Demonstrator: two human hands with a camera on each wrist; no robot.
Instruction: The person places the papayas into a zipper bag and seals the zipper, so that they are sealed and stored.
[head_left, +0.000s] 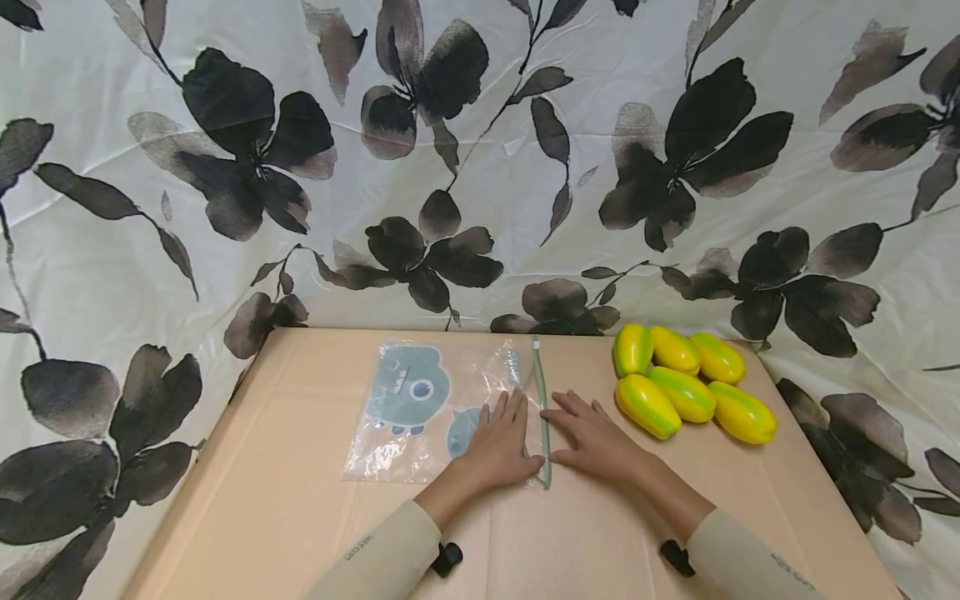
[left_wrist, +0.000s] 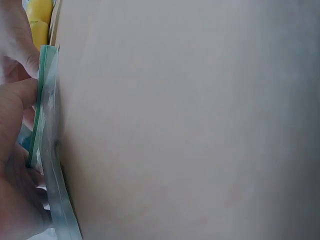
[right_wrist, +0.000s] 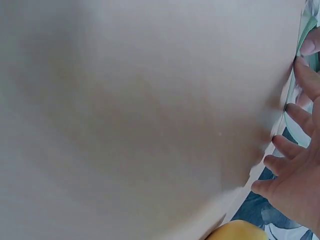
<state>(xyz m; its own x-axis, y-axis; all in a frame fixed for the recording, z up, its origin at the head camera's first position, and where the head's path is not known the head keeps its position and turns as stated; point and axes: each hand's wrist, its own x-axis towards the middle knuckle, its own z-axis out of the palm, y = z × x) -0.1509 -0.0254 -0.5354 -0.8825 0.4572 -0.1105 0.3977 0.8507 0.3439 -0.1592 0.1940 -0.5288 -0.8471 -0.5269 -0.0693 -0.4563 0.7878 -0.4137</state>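
Note:
A clear zip bag [head_left: 375, 454] printed with a blue-green cartoon creature lies flat on the cardboard, its green zip strip [head_left: 543, 392] along the right side. My left hand [head_left: 495, 442] rests on the bag's right part, fingers straight and thumb at the strip. From the other side, my right hand [head_left: 600, 442] touches the strip with spread, mostly straight fingers. In the left wrist view, the green strip [left_wrist: 42, 95] stands slightly raised beside the left thumb [left_wrist: 20, 95]. Right fingertips [right_wrist: 300, 117] meet the bag's edge in the right wrist view.
Several yellow-green, mango-like fruits [head_left: 678, 393] sit grouped in two rows at the back right of the cardboard surface [head_left: 277, 500]. A white cloth with dark flowers [head_left: 525, 208] hangs behind and spreads along both sides.

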